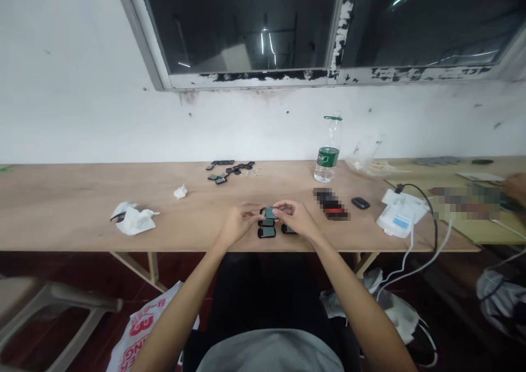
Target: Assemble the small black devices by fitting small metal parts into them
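Pinching a small black device with a teal face (270,213) between my left hand (238,224) and my right hand (296,219), I hold it out in front of me, close to the near edge of the plywood table (74,207) and about midway between my arms. Its long axis seems to run left to right, across my view, so each hand takes one short end. My right fingertips (278,209) and my left fingertips (258,210) look about equally near it, and neither hand clearly has the better hold. Both grips are closed on it lightly, with the fingers bent, not clenched into fists. Three more dark devices with teal faces (267,232) lie just nearer me, slightly spread toward my right, and I cannot tell whether the one I hold is lifted clear of them or resting on them. My fingers hide its ends and much of its edges. A scattered cluster of small dark pieces (230,170) lies farther along the table, and a pixelated patch (331,203) to my right hides whatever lies there.
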Motion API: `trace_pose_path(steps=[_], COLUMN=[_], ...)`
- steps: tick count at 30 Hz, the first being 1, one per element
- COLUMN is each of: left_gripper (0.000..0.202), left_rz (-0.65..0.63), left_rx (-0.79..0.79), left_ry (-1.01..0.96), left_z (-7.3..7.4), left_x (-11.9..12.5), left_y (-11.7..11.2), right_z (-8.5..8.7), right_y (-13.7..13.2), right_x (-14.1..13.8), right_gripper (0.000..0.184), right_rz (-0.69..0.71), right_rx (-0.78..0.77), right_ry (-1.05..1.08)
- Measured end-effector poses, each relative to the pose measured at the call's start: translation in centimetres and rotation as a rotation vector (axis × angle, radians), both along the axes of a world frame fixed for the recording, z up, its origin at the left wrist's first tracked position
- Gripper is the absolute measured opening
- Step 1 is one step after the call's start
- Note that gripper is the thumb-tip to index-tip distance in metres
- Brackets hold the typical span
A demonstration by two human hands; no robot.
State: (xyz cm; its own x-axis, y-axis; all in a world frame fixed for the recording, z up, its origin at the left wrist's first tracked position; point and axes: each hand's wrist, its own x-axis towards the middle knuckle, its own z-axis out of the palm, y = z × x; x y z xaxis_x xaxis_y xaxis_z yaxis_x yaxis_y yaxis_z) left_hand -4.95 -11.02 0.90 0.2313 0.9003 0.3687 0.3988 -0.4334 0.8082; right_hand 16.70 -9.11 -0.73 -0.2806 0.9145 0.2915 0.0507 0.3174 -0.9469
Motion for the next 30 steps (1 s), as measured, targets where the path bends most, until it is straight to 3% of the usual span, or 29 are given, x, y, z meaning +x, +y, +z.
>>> trace_pose_path(steps=[5,10,15,19,26,30], left_gripper=[0.043,0.045,0.05,0.043,0.035,0.041], left_rz=[-0.025,-0.015,-0.061,0.053,0.193,0.218], left_rx=[-0.194,-0.24,-0.17,-0.06,-0.068,-0.099], left_ry=[-0.226,-0.256,-0.171,-0.033,0.1,0.169], left_z=[-0.3,-0.6,0.1,0.6,-0.6,-1.4], left_x=[0.5,0.5,-0.4,-2.5,-6.9,-8.2], left_y=[0.3,0.6,0.7,1.4,3.6,4.1], right_z=[0.0,0.4,0.2,-0.5,-2.1,-3.3], right_y=[0.0,-0.5,0.2,1.8,3.4,4.1], right_x=[0.0,-0.1,0.8,3.0,6.2,6.3], right_gripper=[0.027,0.024,0.025,0.022,0.009,0.015], right_rz=[0.033,0.056,0.023,-0.118,-0.113,-0.131], right_rx=[0.038,0.056,0.048,0.06,-0.123,-0.126], right_ry=[-0.031,-0.068,-0.076,-0.175,-0.255,-0.284])
